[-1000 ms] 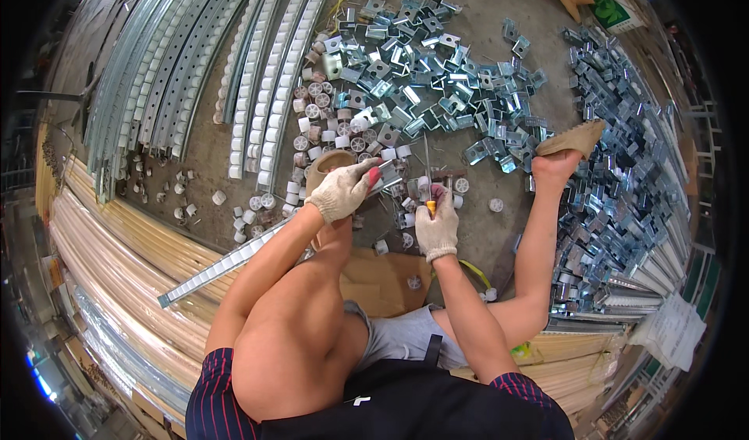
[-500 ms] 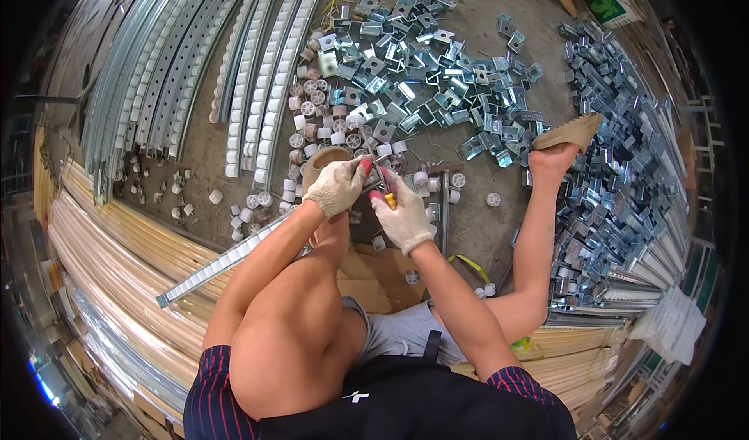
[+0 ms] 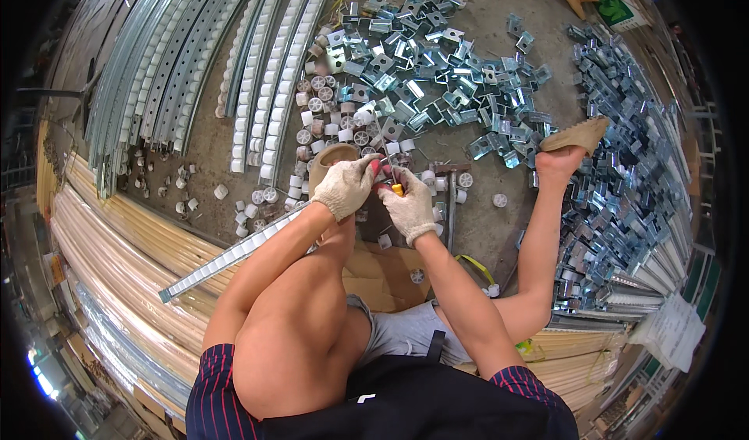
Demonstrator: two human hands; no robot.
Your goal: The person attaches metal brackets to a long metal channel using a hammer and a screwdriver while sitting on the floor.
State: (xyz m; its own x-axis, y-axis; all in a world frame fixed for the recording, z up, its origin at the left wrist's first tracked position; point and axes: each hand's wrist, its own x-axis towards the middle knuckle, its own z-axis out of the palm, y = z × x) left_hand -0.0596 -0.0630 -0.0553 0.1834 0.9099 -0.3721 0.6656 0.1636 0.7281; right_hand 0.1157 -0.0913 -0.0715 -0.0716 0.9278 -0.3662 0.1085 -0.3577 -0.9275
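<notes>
My left hand (image 3: pixel 349 186), in a pale glove with red fingertips, is closed, its fingertips pinched together; what lies between them is too small to make out. Close beside it, my right hand (image 3: pixel 409 208), gloved alike, grips a screwdriver with a yellow handle (image 3: pixel 398 189) and a thin metal shaft pointing away from me. A roller track (image 3: pixel 226 260), a metal channel lined with white rollers, slants up from the left and passes under my left forearm; its far end is hidden by my hands. Loose white rollers (image 3: pixel 360 138) lie just beyond both hands.
Shiny metal brackets (image 3: pixel 437 73) are heaped ahead, with another large pile (image 3: pixel 624 198) at right. Finished-looking roller tracks (image 3: pixel 269 89) lie far left. Wrapped long tubes (image 3: pixel 125 245) run along the left. Cardboard (image 3: pixel 382 272) lies beneath me, and a metal bar (image 3: pixel 452 214) stands right of my hands.
The whole view has shifted slightly, so the scene sits a little to the right. Both hands remain close together, with the screwdriver still in my right hand.
</notes>
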